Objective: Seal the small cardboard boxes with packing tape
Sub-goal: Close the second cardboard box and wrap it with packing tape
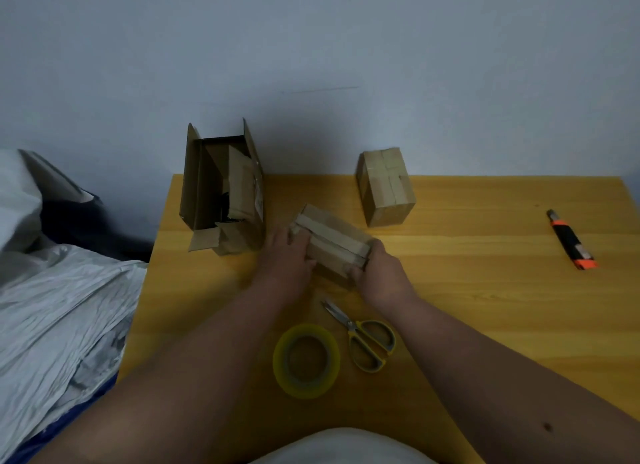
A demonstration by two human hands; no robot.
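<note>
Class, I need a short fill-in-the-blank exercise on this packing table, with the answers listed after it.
1. Both hands hold the small cardboard box at the table's ____.
2. The tape roll lies directly left of the yellow-handled ____.
3. The orange and black utility knife lies at the table's ____ side.
4. The big carton by the wall stands ____ at the top.

Answers: middle; scissors; right; open
</note>
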